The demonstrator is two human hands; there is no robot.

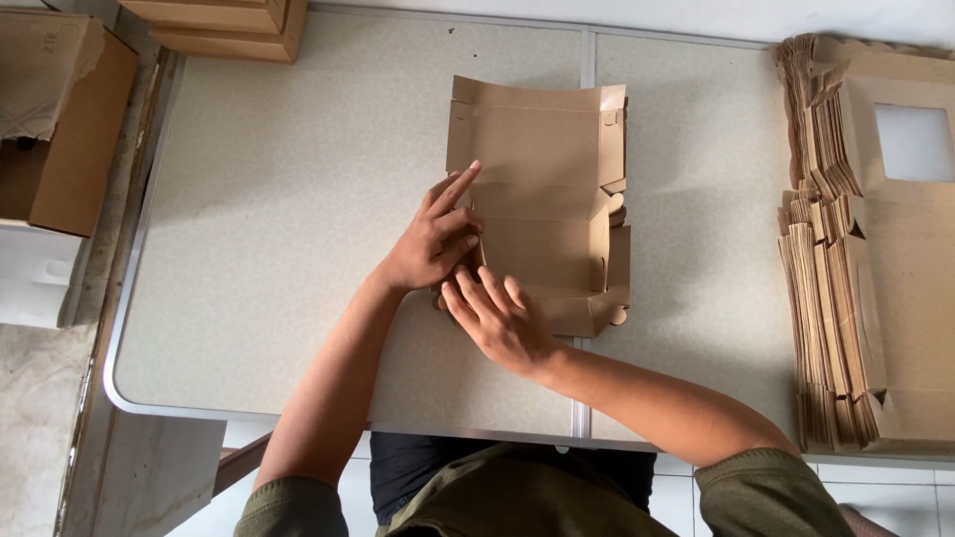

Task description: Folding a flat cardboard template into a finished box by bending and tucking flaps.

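Where the two table halves meet at a pale seam, partly folded brown cardboard box [542,189] lying flat, lid panel toward the far edge, right side wall already raised, near flap by the body.

Left hand [433,239] at the box's left edge: index finger extended and pointing away, remaining fingers bent against the left wall flap, pressing it; no closed grasp visible. Right hand [497,318] at the near left corner of the box: fingers spread and lightly curled, laid on the cardboard just below the left hand; whether anything is pinched beneath, cannot tell.

To the right, well apart from the box, tall stack of flat box blanks [831,308], same brown, edges fanned; topmost blank with a square window cut-out [913,141] showing pale. At the far edge, upper left, stacked cardboard pieces [224,25] partly out of view. Off the table to the left, open brown carton [60,119] with a torn flap.

Speckled beige table [288,219] with rounded metal-trimmed corner; grey floor to the left, white tiles below the near edge. Olive sleeves at the bottom of the view.
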